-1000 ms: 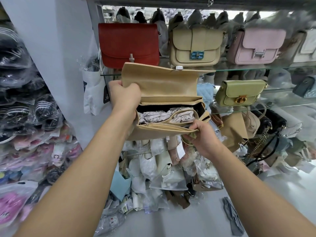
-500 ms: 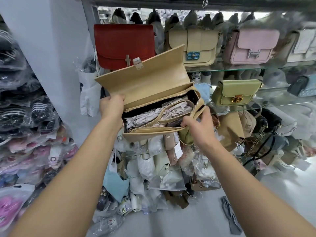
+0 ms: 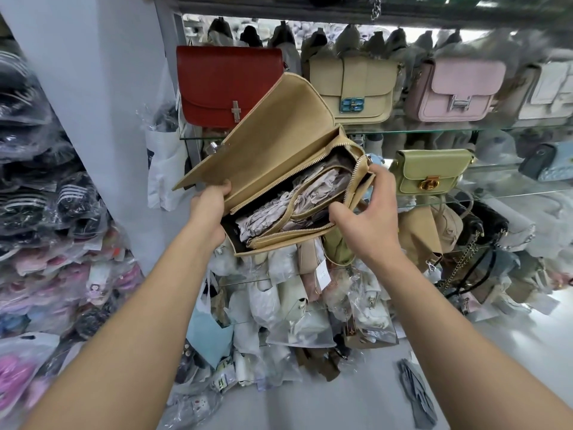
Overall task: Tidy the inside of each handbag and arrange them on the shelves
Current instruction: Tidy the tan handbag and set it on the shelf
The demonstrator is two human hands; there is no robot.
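I hold a tan handbag in the air in front of the glass shelves, tilted with its flap thrown open up and to the left. Its zip is undone and crumpled stuffing paper fills the inside. My left hand grips the bag's left end by the base of the flap. My right hand grips the front right edge, fingers curled over the zip rim. Behind, on the upper glass shelf, stand a red bag, a cream bag and a pink bag.
An olive-green bag sits on the lower glass shelf. Below the shelves lies a heap of bagged purses and brown bags with chains. Plastic-wrapped goods are stacked at the left beside a white pillar. A grey cloth lies on the floor.
The bag has rotated counter-clockwise, so its flap now points up-left and its right end sits higher. My right hand shifted from the front edge up to the right corner.
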